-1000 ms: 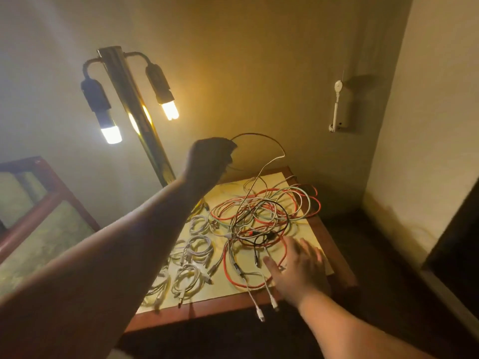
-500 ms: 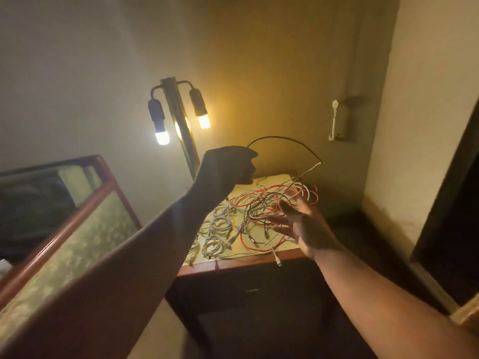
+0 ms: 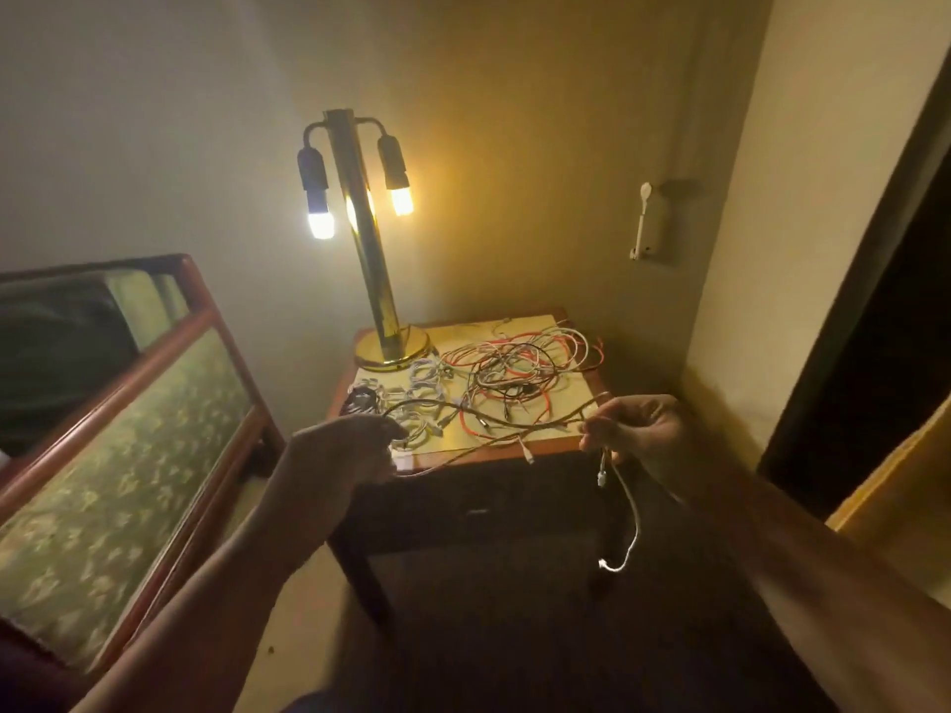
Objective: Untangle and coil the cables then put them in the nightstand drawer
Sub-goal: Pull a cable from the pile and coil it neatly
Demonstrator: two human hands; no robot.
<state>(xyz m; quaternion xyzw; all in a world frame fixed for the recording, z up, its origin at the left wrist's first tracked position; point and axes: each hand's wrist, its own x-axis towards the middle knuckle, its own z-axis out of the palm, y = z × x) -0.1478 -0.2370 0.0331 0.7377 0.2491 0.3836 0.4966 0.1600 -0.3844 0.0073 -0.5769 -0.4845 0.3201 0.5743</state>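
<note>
The left hand (image 3: 355, 450) is closed around one end of a thin cable (image 3: 494, 441), held in front of the nightstand's (image 3: 455, 332) front edge. Along the left edge of the top lie several small coiled bundles (image 3: 411, 388), so part of the job looks done. Most of it is left: a loose tangle (image 3: 520, 380) of red, white and dark leads covers the right half of the top up to the right edge. The held cable runs in slack strands across to the right hand (image 3: 643, 434), whose fingers pinch it. A pale length with a plug (image 3: 630, 512) hangs from that hand towards the floor; whether it is the same lead I cannot tell. This one seems free of the heap but is not yet coiled. The drawer (image 3: 478, 509) under the top is shut, and nothing appears stowed.

A wood-framed upholstered panel (image 3: 128, 403) stands close on the left. A brass lamp (image 3: 368, 249) with two lit bulbs takes the back left corner, leaving less room for laying coils. A small white fitting (image 3: 643, 223) hangs on the wall to the right. Both hands are busy, so opening the drawer likely means putting a cable down first.
</note>
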